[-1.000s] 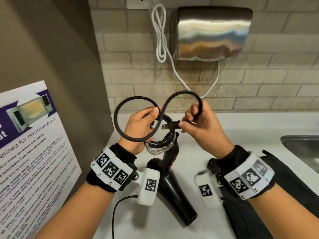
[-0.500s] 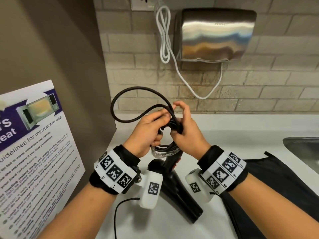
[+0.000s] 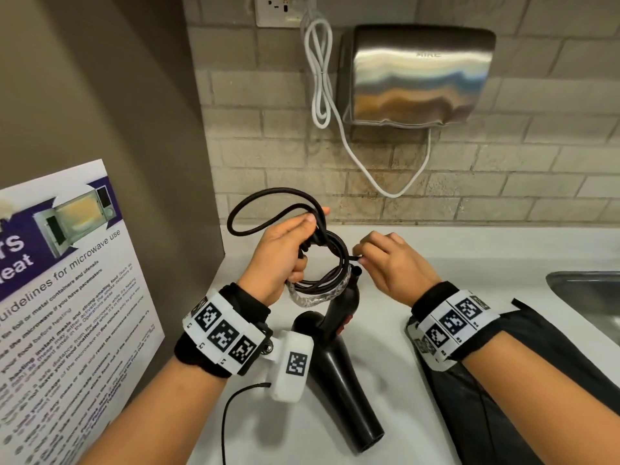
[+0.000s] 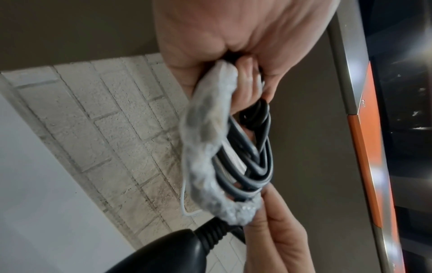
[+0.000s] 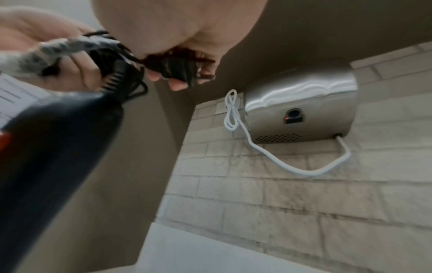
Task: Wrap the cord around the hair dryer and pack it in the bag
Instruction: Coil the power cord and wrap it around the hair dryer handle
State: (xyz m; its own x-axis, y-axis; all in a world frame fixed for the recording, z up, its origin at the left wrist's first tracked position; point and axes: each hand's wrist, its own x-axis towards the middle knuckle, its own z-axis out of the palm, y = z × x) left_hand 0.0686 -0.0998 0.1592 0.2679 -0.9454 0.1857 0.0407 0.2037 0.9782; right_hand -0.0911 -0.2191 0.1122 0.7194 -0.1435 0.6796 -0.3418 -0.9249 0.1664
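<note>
A black hair dryer (image 3: pixel 339 374) lies on the white counter (image 3: pixel 469 250), nozzle toward me, handle pointing away. Above the handle my left hand (image 3: pixel 281 256) grips the coiled black cord (image 3: pixel 335 260); one loose loop (image 3: pixel 255 203) stands up to the left, and crinkled clear plastic (image 3: pixel 315 297) wraps the coil's lower part. The left wrist view shows the coil (image 4: pixel 254 147) and plastic (image 4: pixel 203 147) hanging from the curled fingers. My right hand (image 3: pixel 385 263) pinches the cord's plug end (image 5: pixel 180 70) beside the coil. The black bag (image 3: pixel 503 380) lies flat under my right forearm.
A steel hand dryer (image 3: pixel 412 75) hangs on the brick wall, its white cable (image 3: pixel 322 78) running to a wall socket (image 3: pixel 278 8). A sink (image 3: pixel 590 297) is at the right edge. A microwave poster (image 3: pixel 60 297) and a brown panel close off the left.
The figure-eight of cord between my hands was folded together onto the coil in my left hand. My right hand then drew back to the right with the plug end.
</note>
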